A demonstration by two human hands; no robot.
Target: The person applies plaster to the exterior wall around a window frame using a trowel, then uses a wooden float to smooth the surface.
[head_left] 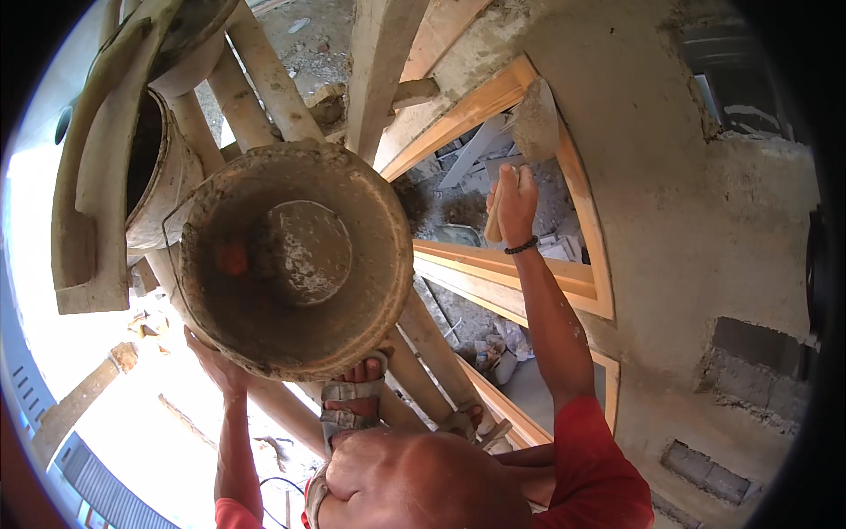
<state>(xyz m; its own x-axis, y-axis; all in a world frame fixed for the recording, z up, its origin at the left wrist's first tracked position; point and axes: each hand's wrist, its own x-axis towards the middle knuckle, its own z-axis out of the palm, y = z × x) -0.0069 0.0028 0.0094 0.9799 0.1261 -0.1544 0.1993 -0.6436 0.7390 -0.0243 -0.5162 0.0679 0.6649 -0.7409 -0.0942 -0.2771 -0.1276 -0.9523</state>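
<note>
A mortar-crusted bucket (295, 256) with residue inside is tilted toward the camera in the centre. My left hand (214, 357) grips it from the lower left, its fingers partly hidden by the bucket. My right hand (518, 201) is closed around the light handle of a trowel (536, 119), whose blade, coated with grey mortar, points up beside the wooden window frame (573, 185).
Poles (436, 353) form a platform under my sandalled feet. Another bucket (176, 176) and a curved board (92, 229) lie at upper left. A plastered wall (687, 247) with rough recesses fills the right. Rubble (463, 207) shows through the frames.
</note>
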